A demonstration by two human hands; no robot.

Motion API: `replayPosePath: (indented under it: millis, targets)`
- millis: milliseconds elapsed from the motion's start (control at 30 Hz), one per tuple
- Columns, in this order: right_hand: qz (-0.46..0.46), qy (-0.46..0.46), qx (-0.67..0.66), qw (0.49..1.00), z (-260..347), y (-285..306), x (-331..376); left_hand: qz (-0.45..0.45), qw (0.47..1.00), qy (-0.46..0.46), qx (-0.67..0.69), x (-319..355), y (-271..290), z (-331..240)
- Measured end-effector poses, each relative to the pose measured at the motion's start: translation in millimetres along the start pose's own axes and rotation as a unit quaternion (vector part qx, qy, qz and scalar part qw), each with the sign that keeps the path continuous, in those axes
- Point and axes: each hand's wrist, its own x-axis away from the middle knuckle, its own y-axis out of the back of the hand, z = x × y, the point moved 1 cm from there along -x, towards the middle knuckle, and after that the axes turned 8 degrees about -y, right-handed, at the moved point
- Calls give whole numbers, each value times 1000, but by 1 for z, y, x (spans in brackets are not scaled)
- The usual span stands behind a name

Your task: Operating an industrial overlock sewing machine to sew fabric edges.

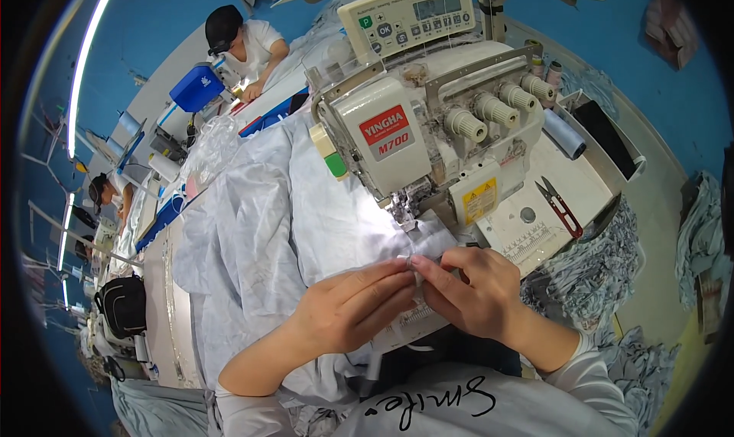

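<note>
Pale grey-white cloth [252,207] spreads over the table and runs under the presser foot [405,217] of a white overlock sewing machine [352,135], where a lamp lights it brightly. Just in front of the foot, my left hand [348,305] pinches the cloth's near edge, its fingers pressed together. My right hand [480,290] meets it there, thumb and curled fingers closed on the same edge. The fingertips of both hands nearly touch. A narrow pale strip [375,364] hangs below my left hand.
Red-handled thread snips [564,211] lie on the machine bed at right, near a blue-grey thread cone [564,133] and a bin [636,169]. Heaped grey cloth [596,265] sits beyond. A co-worker [248,51] sits far left; a black backpack [122,305] is at left.
</note>
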Motion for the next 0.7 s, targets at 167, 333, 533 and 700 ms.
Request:
replayPosePath:
  millis: [167, 333, 533, 700]
  targets:
    - [8, -19, 15, 1000, 4, 3, -5, 24, 1000, 3, -16, 3, 2, 1]
    - [12, -25, 22, 999, 5, 3, -12, 35, 998, 44, 26, 0, 5, 9]
    - [-20, 30, -24, 999, 23, -12, 11, 10, 994, 91, 51, -5, 6, 30]
    - [86, 47, -157, 983, 61, -46, 22, 1, 991, 137, -7, -6, 8, 53]
